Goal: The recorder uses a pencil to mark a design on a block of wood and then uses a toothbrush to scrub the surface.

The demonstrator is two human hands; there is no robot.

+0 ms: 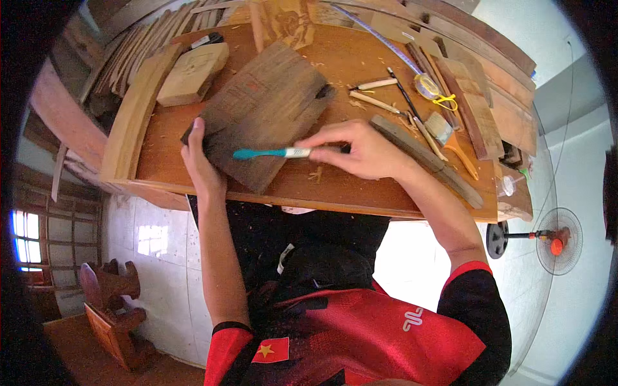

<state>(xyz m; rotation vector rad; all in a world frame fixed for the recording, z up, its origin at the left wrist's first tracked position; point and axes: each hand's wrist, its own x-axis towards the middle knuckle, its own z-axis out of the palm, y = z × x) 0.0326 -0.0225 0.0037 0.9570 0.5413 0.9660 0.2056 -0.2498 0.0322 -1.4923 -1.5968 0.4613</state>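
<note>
A dark wooden board [264, 96] lies at an angle on the table, with faint reddish marks on its face and a dark notch near its right corner. My left hand [203, 157] grips the board's left corner, thumb along the edge and the other fingers mostly hidden. Pinched in my right hand [360, 151] is a slim teal toothbrush [261, 154] with a white section by the fingers. Its teal end points left over the lower part of the board; whether it touches the wood I cannot tell.
Right of the board lie several carving tools [376, 100], a tape measure [426, 85], a paintbrush [450, 138] and a long wooden strip [438, 167]. A pale wood block [193, 74] sits at the left. Stacked planks [489, 51] line the back right; a fan [559, 241] stands beyond.
</note>
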